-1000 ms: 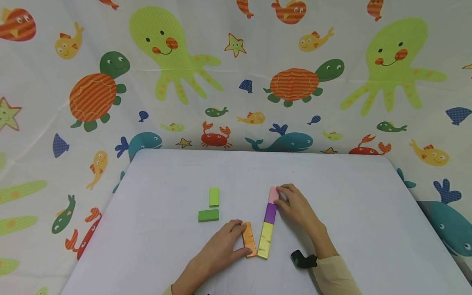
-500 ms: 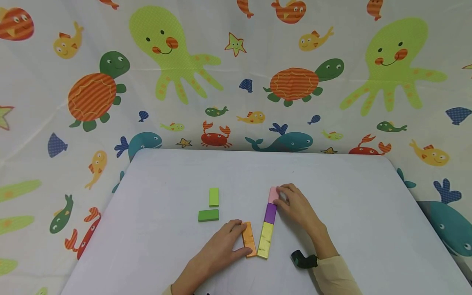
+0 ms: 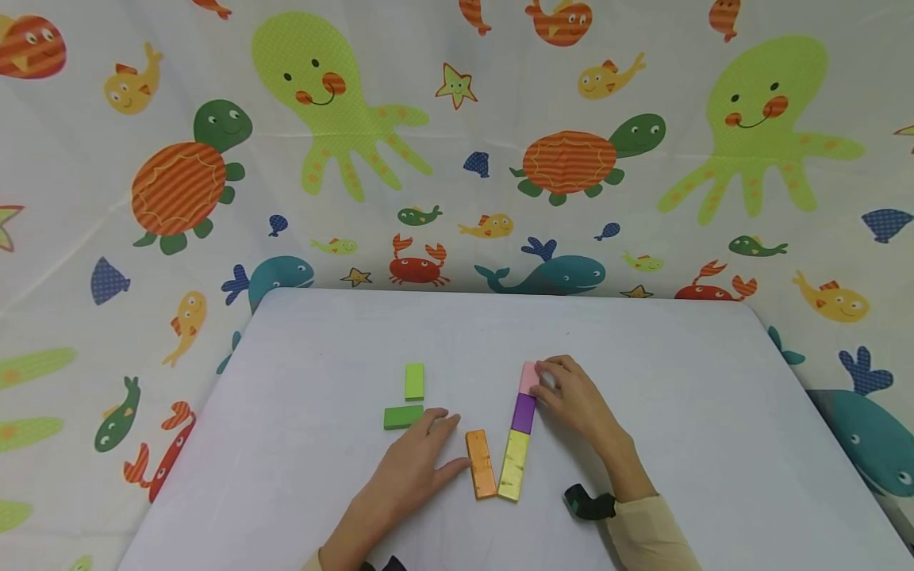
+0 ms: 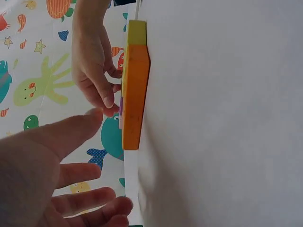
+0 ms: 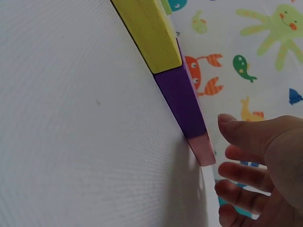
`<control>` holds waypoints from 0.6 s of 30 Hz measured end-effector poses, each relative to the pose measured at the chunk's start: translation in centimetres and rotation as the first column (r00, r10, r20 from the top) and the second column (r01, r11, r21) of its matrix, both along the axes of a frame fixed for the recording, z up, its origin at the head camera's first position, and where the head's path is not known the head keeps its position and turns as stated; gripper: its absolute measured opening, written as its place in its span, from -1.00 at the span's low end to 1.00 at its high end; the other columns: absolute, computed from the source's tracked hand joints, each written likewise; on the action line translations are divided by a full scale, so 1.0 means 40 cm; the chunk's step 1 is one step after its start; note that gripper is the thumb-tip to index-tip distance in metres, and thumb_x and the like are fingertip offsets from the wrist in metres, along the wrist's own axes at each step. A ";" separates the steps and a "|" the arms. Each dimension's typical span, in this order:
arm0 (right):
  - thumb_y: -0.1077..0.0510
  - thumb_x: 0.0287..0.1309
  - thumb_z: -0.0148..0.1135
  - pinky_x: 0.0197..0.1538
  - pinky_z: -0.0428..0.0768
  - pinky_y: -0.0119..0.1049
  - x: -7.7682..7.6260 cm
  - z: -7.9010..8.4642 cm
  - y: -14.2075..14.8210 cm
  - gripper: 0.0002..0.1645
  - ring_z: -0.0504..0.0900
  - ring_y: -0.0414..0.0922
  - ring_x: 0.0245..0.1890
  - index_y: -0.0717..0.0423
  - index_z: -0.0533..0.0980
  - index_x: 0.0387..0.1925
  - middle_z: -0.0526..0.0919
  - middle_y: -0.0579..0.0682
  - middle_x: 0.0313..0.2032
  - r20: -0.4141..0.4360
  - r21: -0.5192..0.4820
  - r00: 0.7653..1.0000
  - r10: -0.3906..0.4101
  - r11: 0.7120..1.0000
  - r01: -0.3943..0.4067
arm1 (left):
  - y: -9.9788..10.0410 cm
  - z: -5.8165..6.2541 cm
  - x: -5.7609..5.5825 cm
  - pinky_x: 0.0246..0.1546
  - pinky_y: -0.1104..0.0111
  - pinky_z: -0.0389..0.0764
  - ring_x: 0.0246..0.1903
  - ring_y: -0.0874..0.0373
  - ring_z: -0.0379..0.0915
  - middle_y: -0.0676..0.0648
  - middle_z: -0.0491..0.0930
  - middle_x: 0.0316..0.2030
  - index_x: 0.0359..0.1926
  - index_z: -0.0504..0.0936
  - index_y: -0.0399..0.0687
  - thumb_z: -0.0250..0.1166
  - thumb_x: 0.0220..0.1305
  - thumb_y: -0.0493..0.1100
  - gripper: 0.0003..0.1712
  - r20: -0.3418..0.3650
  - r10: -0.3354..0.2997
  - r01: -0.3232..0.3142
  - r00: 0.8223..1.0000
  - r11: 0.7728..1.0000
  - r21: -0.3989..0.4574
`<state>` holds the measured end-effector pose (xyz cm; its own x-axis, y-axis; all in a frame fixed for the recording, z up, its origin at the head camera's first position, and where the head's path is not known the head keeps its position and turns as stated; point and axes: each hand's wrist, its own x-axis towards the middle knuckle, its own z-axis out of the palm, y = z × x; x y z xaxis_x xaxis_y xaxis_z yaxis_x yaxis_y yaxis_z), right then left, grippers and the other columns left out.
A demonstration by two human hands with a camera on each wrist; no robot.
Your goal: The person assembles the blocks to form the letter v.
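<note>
left hand (image 3: 412,464) shifted leftward, near darker green block (image 3: 401,418)

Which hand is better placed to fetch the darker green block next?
Likely the left hand: it holds nothing and lies close by the darker green block in the head view. The right hand is farther off, at the pink block.

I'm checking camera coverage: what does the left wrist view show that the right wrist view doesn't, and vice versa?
Only left wrist: the left hand and orange block.
Only right wrist: a light green sliver past the yellow block, too small to identify.
Both: that yellow block, the purple block, pink block, right hand, white tabletop and printed cloth.
</note>
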<state>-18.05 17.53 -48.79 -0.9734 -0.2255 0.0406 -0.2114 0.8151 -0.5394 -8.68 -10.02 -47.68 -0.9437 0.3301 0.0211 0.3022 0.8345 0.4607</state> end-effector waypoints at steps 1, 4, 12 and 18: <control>0.00 0.23 0.38 0.13 0.66 -0.02 0.001 0.001 0.000 -0.41 0.61 0.02 0.00 0.20 0.53 0.22 0.54 0.13 0.17 0.000 0.000 1.000 -0.001 1.000 0.001 | -0.002 0.002 -0.002 0.10 0.13 0.65 0.15 -0.01 0.56 -0.13 0.49 0.24 0.31 0.51 -0.09 0.37 0.27 0.16 -0.30 -0.009 0.025 -0.025 1.000 1.000 0.002; 0.01 0.23 0.38 0.12 0.66 -0.03 0.001 0.003 0.001 -0.40 0.61 0.01 -0.02 0.20 0.53 0.23 0.54 0.14 0.17 -0.002 0.003 1.000 -0.002 1.000 0.002 | -0.008 0.006 -0.008 0.00 0.14 0.70 0.05 0.00 0.60 -0.11 0.52 0.18 0.29 0.53 -0.08 0.39 0.26 0.13 -0.33 -0.038 0.103 -0.102 0.994 0.995 0.020; 0.00 0.21 0.40 0.08 0.68 -0.06 0.000 0.004 0.002 -0.37 0.61 -0.01 -0.06 0.19 0.52 0.24 0.53 0.13 0.16 -0.005 0.005 1.000 -0.002 1.000 0.002 | -0.025 0.001 -0.020 -0.33 0.26 0.69 -0.24 0.11 0.61 -0.13 0.57 0.02 0.16 0.61 -0.15 0.44 0.21 0.07 -0.41 -0.131 0.268 -0.264 0.955 0.963 0.043; -0.01 0.20 0.41 0.09 0.68 -0.05 0.001 0.008 0.002 -0.34 0.62 0.01 -0.05 0.20 0.51 0.25 0.52 0.15 0.17 -0.001 0.014 1.000 0.000 1.000 0.000 | -0.035 0.009 -0.019 -0.51 0.32 0.59 -0.40 0.14 0.51 -0.22 0.56 -0.07 0.09 0.61 -0.24 0.47 0.16 0.05 -0.40 -0.110 0.372 -0.373 0.922 0.928 0.015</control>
